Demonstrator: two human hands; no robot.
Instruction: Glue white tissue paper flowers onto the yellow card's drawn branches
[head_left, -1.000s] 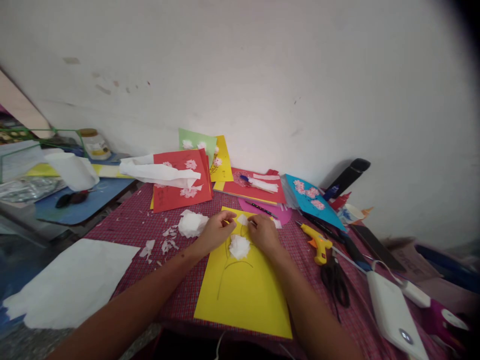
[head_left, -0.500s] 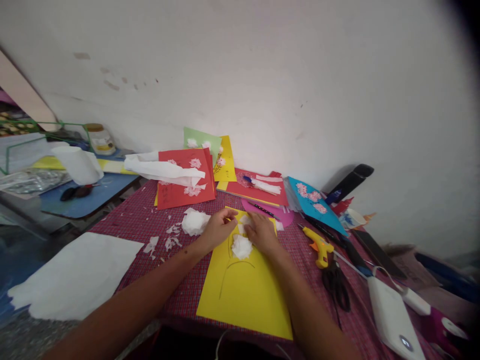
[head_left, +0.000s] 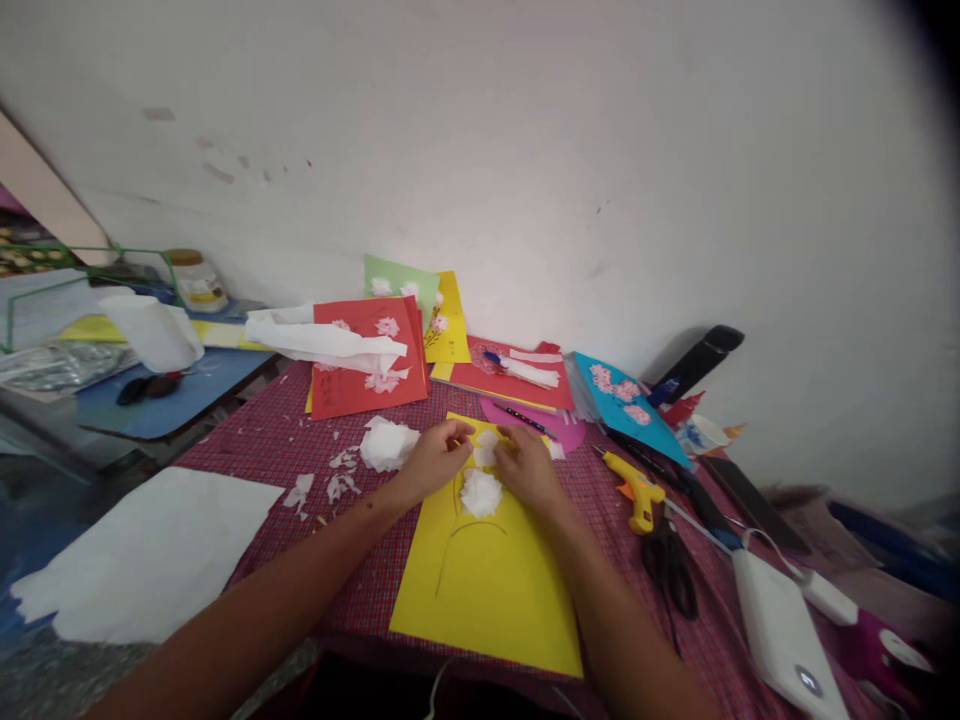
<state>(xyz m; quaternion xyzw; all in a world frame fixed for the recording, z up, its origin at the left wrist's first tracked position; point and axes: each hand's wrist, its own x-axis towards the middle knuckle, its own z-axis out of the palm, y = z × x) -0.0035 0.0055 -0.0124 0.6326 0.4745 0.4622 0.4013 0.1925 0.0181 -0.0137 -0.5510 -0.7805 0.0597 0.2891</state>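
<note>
From over here I see a pale wall, marked at upper left and greyer toward the right; a blue table left of one under a checked cloth; speckled floor at lower left

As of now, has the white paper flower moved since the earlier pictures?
No; the white paper flower keeps its place beyond the drawn curve on the yellow sheet.

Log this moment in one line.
left hand: over yellow sheet's edge; right hand: beside white scrap; white puff: on sheet; glue gun: right of sheet
</note>
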